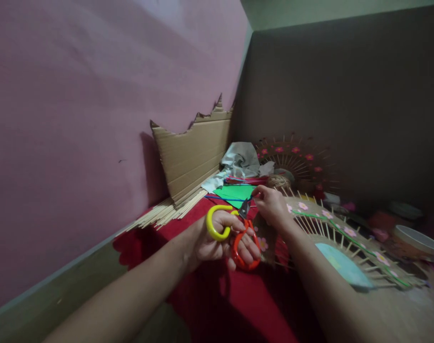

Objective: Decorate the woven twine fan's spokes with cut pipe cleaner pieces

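Note:
My left hand (217, 244) is closed on a pair of scissors (247, 247), fingers through its yellow and red handle loops. Its dark blades point up and away, close to my right fingertips. A thin blue pipe cleaner (224, 197) runs from the left across a green sheet (236, 192) to my right hand (272, 206), which pinches its end beside the blades. Whether the blades touch it I cannot tell. Under both hands lies a red cloth (234, 300). To the right of my right forearm is a stick-and-cardboard fan shape with pink flowers (327, 214).
Torn cardboard (193, 157) leans on the pink wall, with thin wooden sticks (163, 212) at its foot. Behind the green sheet are a grey plastic bag (241, 158), red strands (245, 180) and twine (278, 182). A second flowered fan (291, 155) and a bowl (419, 240) stand at right.

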`<state>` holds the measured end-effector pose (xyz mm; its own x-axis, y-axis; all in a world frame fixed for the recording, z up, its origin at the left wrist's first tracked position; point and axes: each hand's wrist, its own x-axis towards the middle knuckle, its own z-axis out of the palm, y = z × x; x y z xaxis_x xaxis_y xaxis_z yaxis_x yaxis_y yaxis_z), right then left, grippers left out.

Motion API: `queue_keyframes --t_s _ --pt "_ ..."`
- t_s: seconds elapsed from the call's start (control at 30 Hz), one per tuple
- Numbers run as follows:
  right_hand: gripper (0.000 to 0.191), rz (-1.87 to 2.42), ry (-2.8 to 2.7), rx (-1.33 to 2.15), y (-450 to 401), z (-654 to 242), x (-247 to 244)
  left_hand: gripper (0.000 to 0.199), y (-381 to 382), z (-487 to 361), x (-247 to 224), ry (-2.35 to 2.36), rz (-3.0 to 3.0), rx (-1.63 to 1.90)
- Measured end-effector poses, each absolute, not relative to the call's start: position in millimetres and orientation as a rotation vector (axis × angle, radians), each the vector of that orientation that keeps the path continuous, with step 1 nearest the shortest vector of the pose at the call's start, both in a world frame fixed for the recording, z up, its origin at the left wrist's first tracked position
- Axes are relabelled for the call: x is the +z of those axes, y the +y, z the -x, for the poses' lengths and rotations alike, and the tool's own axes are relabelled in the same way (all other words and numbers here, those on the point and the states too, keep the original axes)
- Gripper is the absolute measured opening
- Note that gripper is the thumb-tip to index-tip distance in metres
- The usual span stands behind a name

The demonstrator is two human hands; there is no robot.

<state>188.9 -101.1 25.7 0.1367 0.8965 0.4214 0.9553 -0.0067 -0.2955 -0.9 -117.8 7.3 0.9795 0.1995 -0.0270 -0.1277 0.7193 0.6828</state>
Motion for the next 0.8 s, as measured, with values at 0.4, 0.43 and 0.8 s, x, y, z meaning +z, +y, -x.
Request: queue_keyframes --t_s 0.4,0.43,0.8 --pt "0.022 1.918 -1.765 -0.096 -103 -187 29 0.028 -105 -12 15 0.188 -0.812 0.256" --pt "0.022 1.920 -1.765 -0.100 -103 -187 29 0.027 -106 -12 16 0.221 -0.823 0.263" --pt "0.022 1.939 -1.820 -0.163 -102 -187 27 0.024 -119 -22 21 0.467 -0.817 0.345"
